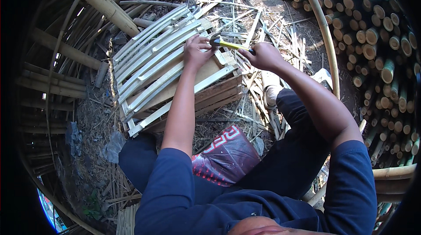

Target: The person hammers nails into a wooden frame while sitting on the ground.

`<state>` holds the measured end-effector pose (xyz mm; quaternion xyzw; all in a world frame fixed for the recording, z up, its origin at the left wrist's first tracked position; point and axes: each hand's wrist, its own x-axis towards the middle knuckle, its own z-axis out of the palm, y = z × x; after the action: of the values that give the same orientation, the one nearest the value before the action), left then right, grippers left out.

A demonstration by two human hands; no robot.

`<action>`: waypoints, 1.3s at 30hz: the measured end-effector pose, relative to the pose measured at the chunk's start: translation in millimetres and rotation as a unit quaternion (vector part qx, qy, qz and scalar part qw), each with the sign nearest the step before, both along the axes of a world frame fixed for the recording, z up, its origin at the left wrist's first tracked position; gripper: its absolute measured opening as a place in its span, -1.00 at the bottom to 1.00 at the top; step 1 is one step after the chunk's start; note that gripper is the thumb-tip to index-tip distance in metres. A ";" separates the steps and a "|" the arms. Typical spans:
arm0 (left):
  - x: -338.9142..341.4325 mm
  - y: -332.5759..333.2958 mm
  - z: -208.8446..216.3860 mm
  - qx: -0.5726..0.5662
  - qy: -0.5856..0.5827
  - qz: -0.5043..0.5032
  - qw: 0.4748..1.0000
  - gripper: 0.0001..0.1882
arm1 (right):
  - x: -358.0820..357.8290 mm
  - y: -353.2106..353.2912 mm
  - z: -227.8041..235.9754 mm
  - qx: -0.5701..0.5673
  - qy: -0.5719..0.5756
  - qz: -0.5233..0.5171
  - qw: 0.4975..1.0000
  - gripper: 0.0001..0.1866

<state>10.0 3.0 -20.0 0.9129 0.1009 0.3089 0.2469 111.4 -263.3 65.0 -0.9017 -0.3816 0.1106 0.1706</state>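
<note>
In front of me a panel of pale bamboo slats [151, 75] lies over a low wooden box [218, 93]. My left hand [196, 52] rests near the panel's right end, its fingers bent together. What they pinch, if anything, is too small to make out. My right hand [266, 56] is closed around the dark grip of a hammer [230, 45] with a yellow handle. The hammer's metal head sits right beside my left fingertips, above the slat ends. Whether it touches anything cannot be told.
Cut bamboo poles [372, 38] are stacked at the right, behind a curved pole [323, 24]. Thick bamboo beams [101, 3] stand at the far left. Loose strips [256, 27] litter the ground beyond the panel. A dark red printed bag or cloth [230, 156] lies between my legs.
</note>
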 end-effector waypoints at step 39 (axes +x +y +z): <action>-12.9 5.3 9.3 -0.039 -0.053 -0.023 0.998 -0.85 | -11.8 6.1 13.7 -0.065 0.016 -0.034 0.997 -0.28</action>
<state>-2.9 8.3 -10.7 0.8868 0.0792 0.3472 0.2946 99.6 -257.2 78.7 -0.9215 -0.3397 0.1436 0.1219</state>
